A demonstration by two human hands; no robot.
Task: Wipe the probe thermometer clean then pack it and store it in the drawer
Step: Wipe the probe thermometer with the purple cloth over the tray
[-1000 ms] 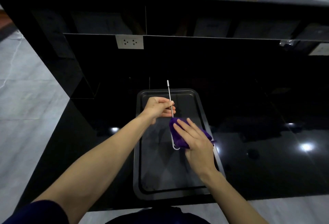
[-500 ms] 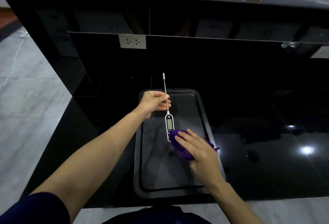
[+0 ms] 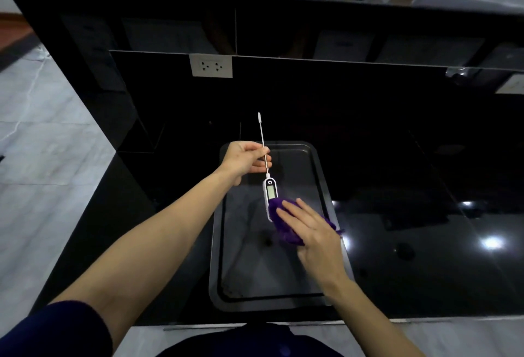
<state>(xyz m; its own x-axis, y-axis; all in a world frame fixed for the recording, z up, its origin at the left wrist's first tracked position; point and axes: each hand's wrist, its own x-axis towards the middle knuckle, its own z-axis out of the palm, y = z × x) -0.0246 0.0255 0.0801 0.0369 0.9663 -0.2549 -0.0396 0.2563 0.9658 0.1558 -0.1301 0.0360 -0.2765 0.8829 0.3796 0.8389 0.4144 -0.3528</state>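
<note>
The probe thermometer point(image 3: 269, 190) has a white body with a small display and a long thin metal probe pointing away from me. My left hand point(image 3: 246, 158) pinches the probe about halfway along, holding it above the dark tray point(image 3: 320, 186). My right hand point(image 3: 310, 229) holds a crumpled purple cloth point(image 3: 283, 225) wrapped around the lower end of the thermometer's body. The tip of the probe carries a small white cap. The bottom of the body is hidden by the cloth.
The tray lies on a glossy black counter point(image 3: 425, 243) with a raised black back wall. A white wall socket point(image 3: 211, 65) sits on that wall. Grey tiled floor point(image 3: 42, 158) lies to the left of the counter's edge.
The cloth in my right hand slid down from the top of the thermometer's body to its lower end, uncovering the display. My left hand moved slightly up and away with the probe.
</note>
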